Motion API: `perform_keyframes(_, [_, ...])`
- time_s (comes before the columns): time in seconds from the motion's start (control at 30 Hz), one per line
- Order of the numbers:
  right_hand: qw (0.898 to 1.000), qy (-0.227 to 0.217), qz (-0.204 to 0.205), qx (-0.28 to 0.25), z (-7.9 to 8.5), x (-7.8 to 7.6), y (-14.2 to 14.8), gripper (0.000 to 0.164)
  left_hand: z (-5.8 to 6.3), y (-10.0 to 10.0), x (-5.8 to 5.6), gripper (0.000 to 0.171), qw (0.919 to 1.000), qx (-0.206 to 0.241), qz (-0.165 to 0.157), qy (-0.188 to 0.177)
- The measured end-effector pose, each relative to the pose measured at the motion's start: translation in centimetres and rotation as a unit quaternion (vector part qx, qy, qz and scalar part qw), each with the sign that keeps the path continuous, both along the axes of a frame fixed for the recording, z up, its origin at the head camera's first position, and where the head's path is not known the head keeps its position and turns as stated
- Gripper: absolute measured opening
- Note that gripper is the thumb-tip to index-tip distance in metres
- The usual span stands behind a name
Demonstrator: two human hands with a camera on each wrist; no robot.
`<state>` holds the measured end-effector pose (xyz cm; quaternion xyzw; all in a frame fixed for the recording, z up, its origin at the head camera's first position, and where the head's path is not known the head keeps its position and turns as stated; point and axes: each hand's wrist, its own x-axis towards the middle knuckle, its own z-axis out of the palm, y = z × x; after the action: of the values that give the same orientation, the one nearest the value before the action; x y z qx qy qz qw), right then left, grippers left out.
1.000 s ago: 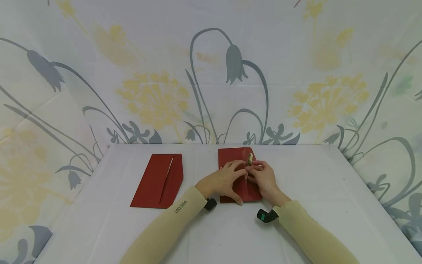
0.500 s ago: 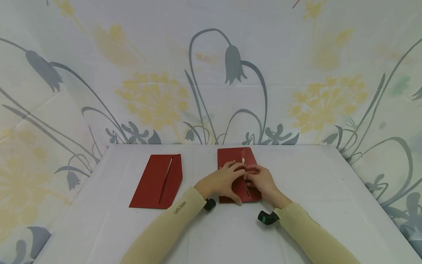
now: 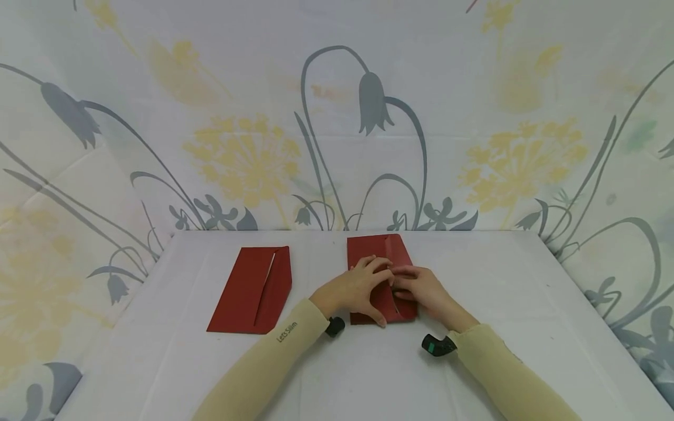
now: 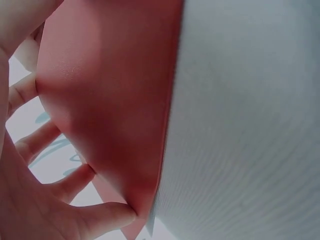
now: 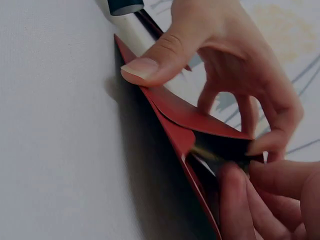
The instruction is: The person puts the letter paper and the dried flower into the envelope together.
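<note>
A red envelope (image 3: 368,245) lies on the white table under both hands. My left hand (image 3: 354,289) grips it with spread, bent fingers; the right wrist view has its thumb (image 5: 150,70) pressing the near edge and its fingertips at the opening, which gapes. My right hand (image 3: 423,287) has its fingertips at that opening, pinching a small dark, yellow-streaked piece (image 5: 204,153). The piece is blurred and mostly hidden inside the envelope; its kind does not show. In the left wrist view, the red envelope panel (image 4: 115,85) bows between the fingers.
A second red envelope (image 3: 244,292) lies to the left, its flap side up with a slit showing. A black wrist camera (image 3: 437,345) sits at the right wrist, another black camera (image 3: 334,326) at the left. A flower-patterned cloth (image 3: 337,146) hangs behind the table.
The pale, patterned piece that stood up above the envelope between the hands has sunk out of sight in the head view. My right hand has moved slightly toward me and right; the left stays put.
</note>
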<state>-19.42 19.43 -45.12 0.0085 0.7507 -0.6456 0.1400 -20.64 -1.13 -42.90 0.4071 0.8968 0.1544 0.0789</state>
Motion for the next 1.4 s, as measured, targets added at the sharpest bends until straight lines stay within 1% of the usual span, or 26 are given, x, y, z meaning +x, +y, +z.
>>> perform_keyframes(0.13, [0.998,-0.009,0.052,-0.026,0.3,0.3,1.2,0.043,0.0,0.1,0.0,0.072,1.0000,-0.001,0.002,0.001])
perform_keyframes(0.27, [0.993,-0.024,0.098,-0.058,0.6,0.4,1.8,0.045,0.0,0.2,-0.1,0.072,1.0000,-0.004,0.006,0.001])
perform_keyframes(0.37, [0.989,-0.036,0.120,-0.081,0.6,0.4,2.0,0.048,0.0,0.2,-0.1,0.073,1.0000,-0.005,0.008,-0.001])
perform_keyframes(0.47, [0.986,-0.044,0.129,-0.098,0.5,0.4,2.1,0.050,0.0,0.2,-0.1,0.073,1.0000,-0.006,0.007,-0.001])
perform_keyframes(0.57, [0.985,-0.041,0.128,-0.105,0.4,0.4,2.1,0.053,0.0,0.2,-0.1,0.073,1.0000,-0.008,0.005,0.000])
perform_keyframes(0.67, [0.989,-0.025,0.112,-0.094,0.2,0.6,2.3,0.052,-0.1,0.2,-0.2,0.074,0.9999,-0.013,0.002,0.001])
perform_keyframes(0.8, [0.994,-0.004,0.083,-0.076,0.0,0.8,2.9,0.046,-0.2,0.3,-0.3,0.075,0.9996,-0.029,-0.002,0.000])
perform_keyframes(1.07, [0.995,0.033,0.076,-0.061,-0.4,1.5,3.8,0.044,-0.2,0.4,-0.2,0.080,0.9981,-0.060,0.007,-0.013])
perform_keyframes(1.4, [0.994,0.068,0.063,-0.051,-0.2,2.5,4.2,0.047,-0.5,-0.1,-0.1,0.086,0.9978,-0.063,0.011,-0.016])
